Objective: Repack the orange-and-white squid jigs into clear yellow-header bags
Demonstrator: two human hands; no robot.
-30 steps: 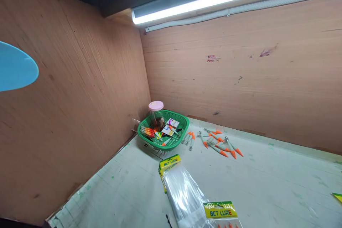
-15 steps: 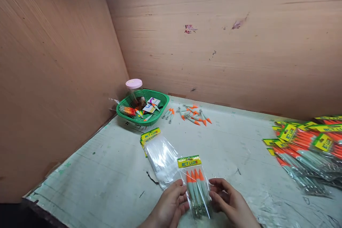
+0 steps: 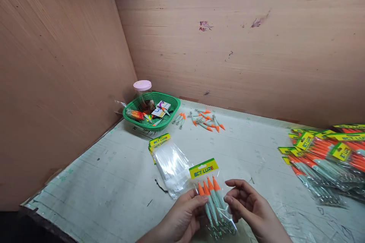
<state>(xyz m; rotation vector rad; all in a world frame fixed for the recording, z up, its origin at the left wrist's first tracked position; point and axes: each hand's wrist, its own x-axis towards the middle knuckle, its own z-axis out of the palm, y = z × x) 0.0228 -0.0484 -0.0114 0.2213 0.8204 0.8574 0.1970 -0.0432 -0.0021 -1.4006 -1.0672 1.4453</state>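
A clear packet of fishing lures (image 3: pixel 212 193) with orange tips and pale bodies is raised just above the table's front part, its yellow "BCT LURE" header at the top. My left hand (image 3: pixel 186 214) grips its left side, thumb across the front. At the packet's right edge is my right hand (image 3: pixel 251 205), its thumb and index finger apart and the thumb tip against or very near the plastic. Beyond my left hand lies a stack of clear header bags (image 3: pixel 171 163). Loose lures (image 3: pixel 207 121) are scattered farther back.
On the right, filled lure packets (image 3: pixel 325 159) form a heap. A green basket (image 3: pixel 162 124) at the back left holds a pink-lidded jar (image 3: pixel 142 87), small boxes and more lures. Wooden panels (image 3: pixel 228 53) wall the table at the back and left.
The packet has turned to lean slightly, and its header now tilts up to the right. My left thumb has moved onto its front. My right hand has shifted a little right.
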